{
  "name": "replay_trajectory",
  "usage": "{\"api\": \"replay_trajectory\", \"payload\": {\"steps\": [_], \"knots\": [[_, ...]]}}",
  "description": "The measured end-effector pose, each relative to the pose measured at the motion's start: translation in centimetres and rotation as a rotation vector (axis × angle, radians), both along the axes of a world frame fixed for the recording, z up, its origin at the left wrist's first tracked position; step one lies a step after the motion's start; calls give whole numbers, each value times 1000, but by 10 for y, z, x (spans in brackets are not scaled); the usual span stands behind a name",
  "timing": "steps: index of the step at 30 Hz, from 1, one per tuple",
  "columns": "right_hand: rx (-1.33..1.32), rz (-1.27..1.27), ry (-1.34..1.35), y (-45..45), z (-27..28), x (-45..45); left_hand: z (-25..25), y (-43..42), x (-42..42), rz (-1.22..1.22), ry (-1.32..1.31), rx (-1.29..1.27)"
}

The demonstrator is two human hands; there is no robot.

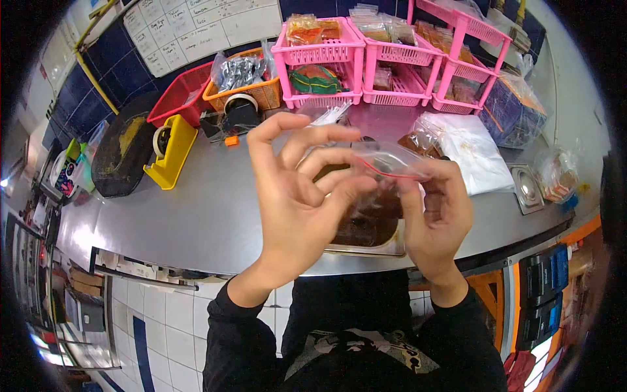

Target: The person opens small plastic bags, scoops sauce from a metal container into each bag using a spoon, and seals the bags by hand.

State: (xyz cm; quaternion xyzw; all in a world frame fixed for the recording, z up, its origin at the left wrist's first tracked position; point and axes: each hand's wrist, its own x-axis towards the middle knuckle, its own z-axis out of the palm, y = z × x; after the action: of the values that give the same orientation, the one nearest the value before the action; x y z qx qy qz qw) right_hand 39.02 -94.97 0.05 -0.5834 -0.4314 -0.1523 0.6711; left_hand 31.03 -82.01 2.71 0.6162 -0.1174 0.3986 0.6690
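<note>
A small clear zip bag (392, 157) with a red strip along its mouth is held up in front of me. My left hand (297, 176) has its thumb and a finger at the bag's left end, the other fingers raised and curled, slightly blurred. At the other end, my right hand (437, 209) pinches the bag between thumb and fingers. Beneath the hands sits a metal tray (392, 248) containing a dark brown sauce (366, 232), partly covered by my fingers.
Pink stacked baskets (320, 55) with filled packets stand at the back. A yellow tape dispenser (173, 150), an orange basket (261, 98) and a red basket (186, 98) are to the left. White plastic bags (477, 153) and a metal lid (526, 186) lie right on the steel table (196, 222).
</note>
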Motion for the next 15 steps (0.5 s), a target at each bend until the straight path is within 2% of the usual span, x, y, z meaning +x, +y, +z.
{"api": "replay_trajectory", "payload": {"steps": [1,5,7,11,15], "knots": [[44,85,72,0,7,-5,0,1,-1,-12,14,-110],[1,135,106,-9,12,-7,-1,5,-3,-47,79,-121],[5,164,82,-12,12,-4,-1,7,-3,-143,147,-206],[55,168,100,-11,11,-2,-3,7,1,-213,170,-244],[-20,60,35,-11,18,0,4,6,4,-247,184,-199]]}}
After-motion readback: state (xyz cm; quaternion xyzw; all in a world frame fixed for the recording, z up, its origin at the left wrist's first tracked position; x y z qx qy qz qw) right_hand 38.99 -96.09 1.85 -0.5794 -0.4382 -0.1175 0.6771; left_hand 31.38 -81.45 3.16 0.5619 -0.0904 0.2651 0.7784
